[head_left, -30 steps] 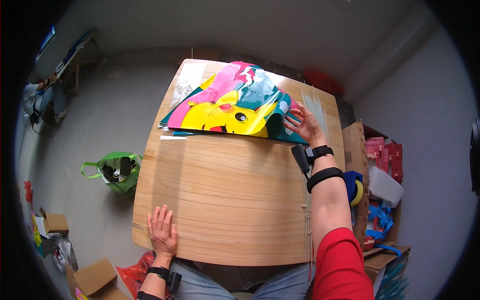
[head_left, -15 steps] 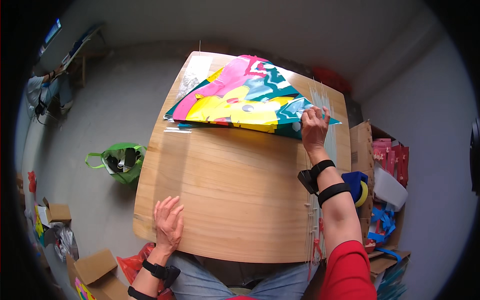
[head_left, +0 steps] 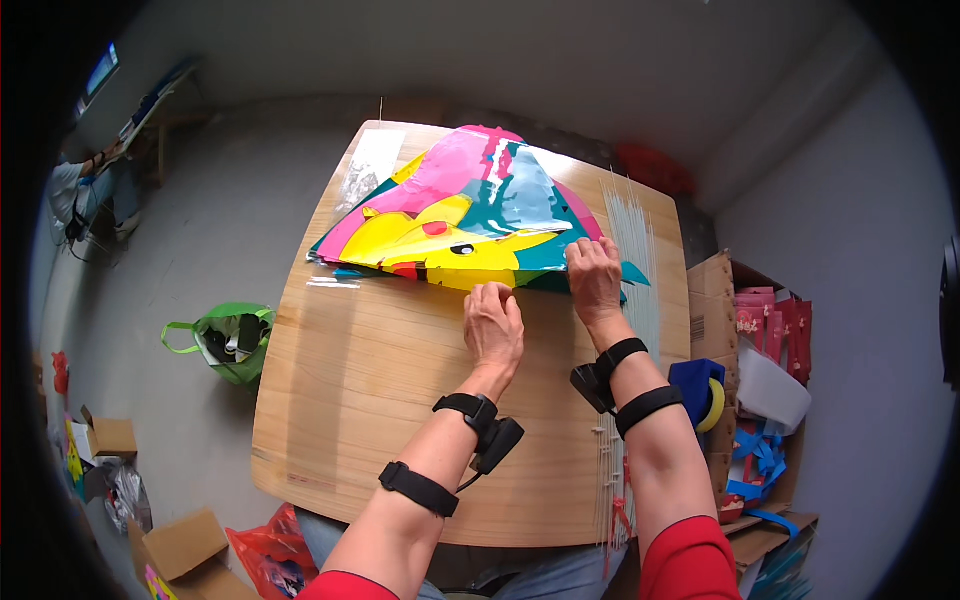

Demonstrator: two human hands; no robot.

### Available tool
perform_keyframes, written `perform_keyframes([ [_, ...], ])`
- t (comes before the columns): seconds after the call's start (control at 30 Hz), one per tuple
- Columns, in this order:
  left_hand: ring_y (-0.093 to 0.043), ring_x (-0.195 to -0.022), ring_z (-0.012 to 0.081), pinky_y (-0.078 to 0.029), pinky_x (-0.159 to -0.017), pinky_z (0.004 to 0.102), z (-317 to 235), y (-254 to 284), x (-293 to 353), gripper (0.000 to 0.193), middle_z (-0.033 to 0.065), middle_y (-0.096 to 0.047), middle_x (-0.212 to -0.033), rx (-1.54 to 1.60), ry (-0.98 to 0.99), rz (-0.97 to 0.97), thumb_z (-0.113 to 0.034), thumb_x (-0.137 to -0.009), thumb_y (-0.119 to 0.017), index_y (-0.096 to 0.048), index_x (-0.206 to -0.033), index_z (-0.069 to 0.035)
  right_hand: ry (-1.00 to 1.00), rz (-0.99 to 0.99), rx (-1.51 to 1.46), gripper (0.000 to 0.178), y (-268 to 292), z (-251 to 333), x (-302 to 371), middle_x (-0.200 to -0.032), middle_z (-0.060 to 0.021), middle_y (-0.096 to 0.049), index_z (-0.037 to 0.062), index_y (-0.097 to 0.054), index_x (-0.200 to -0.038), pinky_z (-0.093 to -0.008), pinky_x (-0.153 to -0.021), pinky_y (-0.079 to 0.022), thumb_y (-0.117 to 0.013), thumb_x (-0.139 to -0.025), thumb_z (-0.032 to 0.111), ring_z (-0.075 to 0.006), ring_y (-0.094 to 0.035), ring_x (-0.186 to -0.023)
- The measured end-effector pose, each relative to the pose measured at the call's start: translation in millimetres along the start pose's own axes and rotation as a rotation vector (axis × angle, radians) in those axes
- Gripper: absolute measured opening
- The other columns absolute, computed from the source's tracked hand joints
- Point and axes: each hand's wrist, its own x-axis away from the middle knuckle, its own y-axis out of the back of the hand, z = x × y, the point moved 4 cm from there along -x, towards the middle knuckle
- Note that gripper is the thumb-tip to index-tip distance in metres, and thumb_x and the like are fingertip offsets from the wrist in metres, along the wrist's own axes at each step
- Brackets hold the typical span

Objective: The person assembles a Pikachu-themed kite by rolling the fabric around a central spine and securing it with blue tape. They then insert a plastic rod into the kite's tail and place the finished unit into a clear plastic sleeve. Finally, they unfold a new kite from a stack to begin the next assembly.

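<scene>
A glossy kite (head_left: 480, 225), printed in pink, yellow and teal with a yellow cartoon animal, lies folded across the far part of the table. My right hand (head_left: 596, 275) is closed in a pinch on its near edge, towards the right corner. At the middle of the same edge is my left hand (head_left: 493, 322), its fingers curled in against the sheet; their tips are partly hidden. Thin whitish rods (head_left: 632, 225) lie in a bundle along the table's right side, beyond my right hand.
The wooden table (head_left: 400, 400) has more rods with small red parts (head_left: 617, 510) at its near right edge. Right of it stand a blue tape dispenser (head_left: 697, 392) and a cardboard box (head_left: 712, 310). A green bag (head_left: 235, 345) is on the floor; another person sits far left.
My left hand has moved from the table's near left up to the kite's near edge. My right hand has shifted left along that edge. The kite's upper layer has bent into new folds.
</scene>
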Motion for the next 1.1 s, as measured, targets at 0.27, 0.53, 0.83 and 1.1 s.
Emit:
perform_keyframes([
  [0.27, -0.04, -0.136, 0.0253, -0.018, -0.117, 0.0539, 25.8, -38.7, -22.1, 0.059, 0.0065, -0.045, -0.145, -0.667, -0.342, 0.146, -0.014, -0.088, -0.054, -0.041, -0.146, -0.011, 0.042, 0.39, -0.279, 0.01, -12.2, -33.9, -8.3, -0.082, -0.0101, -0.068, 0.0065, -0.066, -0.075, -0.0398, -0.091, -0.048, -0.066, -0.082, 0.014, -0.028, -0.066, -0.085],
  [0.53, -0.036, -0.139, 0.0245, -0.02, -0.117, 0.05, 38.4, -39.7, -21.9, 0.071, 0.0029, -0.039, -0.151, -0.838, -0.422, -0.023, -0.045, -0.085, -0.063, -0.041, -0.147, -0.016, -0.358, 0.381, -0.536, 0.029, 50.1, -38.4, -32.3, -0.077, -0.0125, -0.068, 0.0054, -0.067, -0.071, -0.0412, -0.067, -0.049, -0.084, -0.069, 0.029, -0.0306, -0.064, -0.074],
  [0.83, -0.036, -0.14, 0.0282, -0.018, -0.117, 0.0543, 28.9, -25.6, -29.3, 0.074, 0.0073, -0.041, -0.15, -0.727, -0.362, 0.111, -0.026, -0.086, -0.063, -0.03, -0.152, -0.012, -0.219, -0.405, -0.232, 0.012, 167.1, -8.6, -30.9, -0.086, -0.0052, -0.07, 0.0072, -0.066, -0.084, -0.0498, -0.107, -0.04, -0.073, -0.085, 0.017, -0.0239, -0.066, -0.086],
  [1.1, -0.056, -0.121, 0.0388, -0.043, -0.103, 0.0454, -7.0, -4.6, -46.2, 0.097, 0.0262, -0.056, -0.132, -0.388, 0.027, 0.343, -0.042, -0.092, -0.062, 0.001, -0.156, -0.007, -0.7, -0.805, -0.224, 0.033, 294.2, -107.2, -3.7, -0.069, 0.0, -0.062, 0.0019, -0.068, -0.085, -0.0221, -0.057, -0.044, -0.073, -0.09, 0.034, -0.0054, -0.053, -0.064],
])
